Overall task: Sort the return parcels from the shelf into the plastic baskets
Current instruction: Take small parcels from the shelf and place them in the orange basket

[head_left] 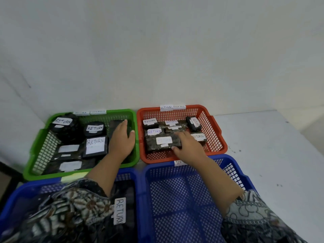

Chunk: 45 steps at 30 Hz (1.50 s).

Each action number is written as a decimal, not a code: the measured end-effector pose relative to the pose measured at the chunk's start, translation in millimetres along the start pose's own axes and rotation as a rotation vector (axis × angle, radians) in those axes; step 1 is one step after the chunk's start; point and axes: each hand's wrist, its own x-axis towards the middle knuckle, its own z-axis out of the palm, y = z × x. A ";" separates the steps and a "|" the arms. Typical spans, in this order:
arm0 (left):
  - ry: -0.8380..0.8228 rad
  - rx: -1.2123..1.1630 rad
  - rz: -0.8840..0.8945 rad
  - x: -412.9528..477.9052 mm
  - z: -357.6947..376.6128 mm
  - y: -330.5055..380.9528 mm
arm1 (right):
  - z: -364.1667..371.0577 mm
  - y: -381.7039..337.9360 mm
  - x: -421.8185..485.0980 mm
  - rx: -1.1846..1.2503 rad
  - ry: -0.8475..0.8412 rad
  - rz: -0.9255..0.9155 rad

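While left hand (122, 139) lies flat on dark parcel (115, 125), green basket (40, 135) 10 o'clock, right hand (188, 143) grips labelled parcel (157, 142), red basket (217, 130) 1 o'clock.

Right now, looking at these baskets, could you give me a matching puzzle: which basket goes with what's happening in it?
Things:
1. green plastic mesh basket
2. orange-red plastic mesh basket
3. near-left blue plastic mesh basket

States:
A. right hand grips a dark wrapped parcel inside
B. black parcel with sideways RETURN label inside
C. left hand rests on a dark flat parcel inside

Pairs: 1-C, 2-A, 3-B.
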 end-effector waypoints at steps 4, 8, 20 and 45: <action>0.034 0.029 0.055 -24.7 -46.6 -15.6 | 1.2 -50.1 -25.0 -0.025 0.050 -0.064; 0.087 0.071 0.131 -58.2 -107.7 -39.7 | 11.3 -115.8 -60.6 -0.028 0.077 -0.132; 0.227 0.229 0.115 -232.7 -300.1 -195.8 | 92.1 -352.4 -183.0 0.017 0.093 -0.427; 0.442 0.545 -0.247 -307.8 -612.4 -477.6 | 237.0 -813.7 -188.2 0.126 -0.035 -0.933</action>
